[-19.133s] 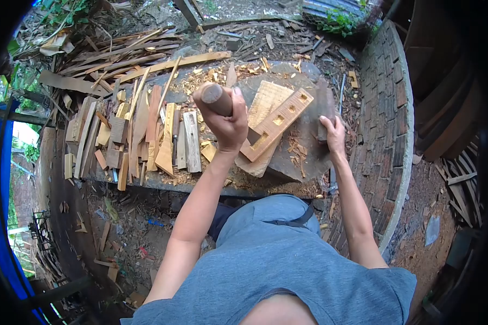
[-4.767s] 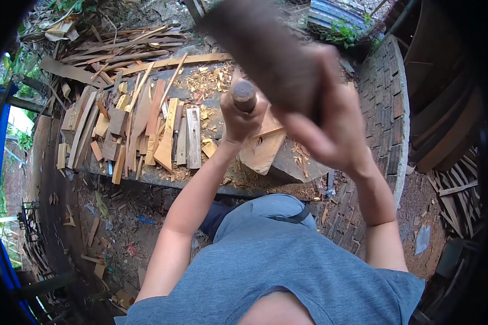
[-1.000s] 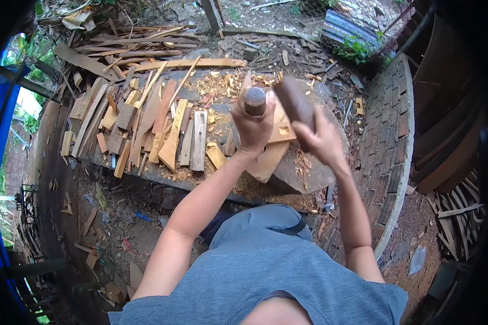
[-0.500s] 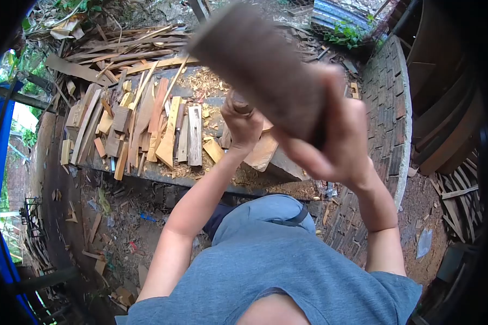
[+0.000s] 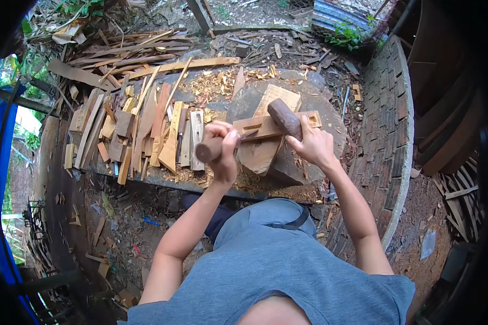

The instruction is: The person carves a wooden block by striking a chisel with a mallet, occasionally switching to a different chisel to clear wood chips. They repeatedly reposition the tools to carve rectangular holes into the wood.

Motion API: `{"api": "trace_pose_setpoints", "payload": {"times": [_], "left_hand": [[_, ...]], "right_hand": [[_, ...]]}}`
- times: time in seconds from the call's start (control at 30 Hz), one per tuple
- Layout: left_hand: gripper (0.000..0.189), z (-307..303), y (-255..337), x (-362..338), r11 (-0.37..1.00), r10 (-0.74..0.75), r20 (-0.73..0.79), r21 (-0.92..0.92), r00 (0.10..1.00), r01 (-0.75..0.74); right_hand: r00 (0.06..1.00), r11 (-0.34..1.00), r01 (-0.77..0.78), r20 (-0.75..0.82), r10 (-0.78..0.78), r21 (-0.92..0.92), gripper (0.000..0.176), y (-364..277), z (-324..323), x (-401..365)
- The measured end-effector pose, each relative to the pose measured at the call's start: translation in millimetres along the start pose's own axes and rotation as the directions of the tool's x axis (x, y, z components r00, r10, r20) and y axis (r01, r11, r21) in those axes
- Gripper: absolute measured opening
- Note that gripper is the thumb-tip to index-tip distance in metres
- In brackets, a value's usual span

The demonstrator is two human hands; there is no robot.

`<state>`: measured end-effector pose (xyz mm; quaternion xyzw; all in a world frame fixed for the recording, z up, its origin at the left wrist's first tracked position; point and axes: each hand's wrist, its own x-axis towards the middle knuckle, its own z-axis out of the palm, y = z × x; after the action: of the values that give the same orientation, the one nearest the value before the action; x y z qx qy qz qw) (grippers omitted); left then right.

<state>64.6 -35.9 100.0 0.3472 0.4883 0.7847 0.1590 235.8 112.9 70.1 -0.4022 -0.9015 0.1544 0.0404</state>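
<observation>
A light wooden piece (image 5: 267, 128) with cut slots lies across a wooden block (image 5: 278, 99) on a big round stump (image 5: 322, 97). My left hand (image 5: 220, 149) is closed around the thick round handle of a chisel (image 5: 209, 149), whose blade reaches the slot near the piece's left end. Over the right part of the piece, my right hand (image 5: 312, 143) is closed on a dark wooden mallet (image 5: 284, 118). The mallet lies low over the piece; whether they touch is hard to tell.
Cut wood pieces (image 5: 123, 123) line the left of the workbench (image 5: 162, 179). Wood shavings (image 5: 209, 85) lie beside the stump. Long scrap strips (image 5: 141, 51) are heaped behind. A curved brick-patterned wall (image 5: 387, 116) stands at the right.
My right hand has come down with the mallet from close to the camera to the wooden piece. My left hand has moved left and lower with the chisel.
</observation>
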Motion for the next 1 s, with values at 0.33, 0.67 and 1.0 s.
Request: {"api": "trace_pose_setpoints", "payload": {"times": [0.33, 0.67, 1.0], "left_hand": [[0.023, -61, -6, 37, 0.790, -0.546, -0.510, -0.576, 0.664, 0.207], [0.060, -14, 16, 99, 0.928, -0.301, -0.553, -0.358, 0.776, 0.105], [0.060, 19, 6, 122, 1.000, -0.002, -0.049, -0.022, 0.999, 0.001]], "right_hand": [[0.999, 0.999, -0.049, -0.018, 0.049, -0.024, 0.078, 5, 16, -6], [0.999, 0.998, -0.052, -0.002, 0.052, -0.022, 0.075, 4, 12, -4], [0.999, 0.999, -0.046, -0.028, 0.046, -0.006, 0.079, 5, 14, -7]]}}
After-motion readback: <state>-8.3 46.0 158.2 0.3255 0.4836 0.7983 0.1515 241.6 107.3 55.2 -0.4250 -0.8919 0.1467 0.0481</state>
